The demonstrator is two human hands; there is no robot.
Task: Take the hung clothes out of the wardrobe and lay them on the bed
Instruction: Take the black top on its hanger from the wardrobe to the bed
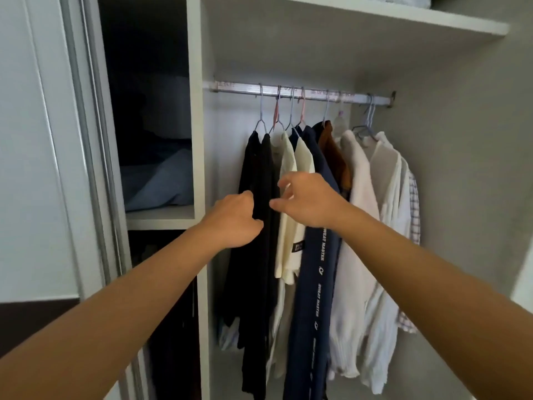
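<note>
1. Hung clothes (317,226) fill the right-hand bay of the wardrobe (461,140), each on a hanger hooked over a metal rail (302,92) that runs across the bay under a shelf (360,27).
2. From the left the row reads: a black garment (256,284), a cream shirt (291,226), a navy garment (311,313) with white lettering down its length, a brown one (334,160) partly hidden behind, then white shirts (375,226) and a checked shirt (414,203) at the far right.
3. The left hand (233,220) has its fingers curled into the edge of the black garment, gripping the cloth at about mid-height.
4. The right hand (308,197) is in front of the cream shirt and the navy garment, thumb and fingers loosely bent and spread apart; whether it actually touches the cloth cannot be told.
5. The two hands are close beside each other, with the black garment's edge between them, and both forearms reach up from the lower corners.
6. To the left, a narrower bay holds folded blue fabric (161,183) on a shelf, with a dark compartment below it.
7. At the far left stands the pale sliding door (43,140) with its metal frame.
</note>
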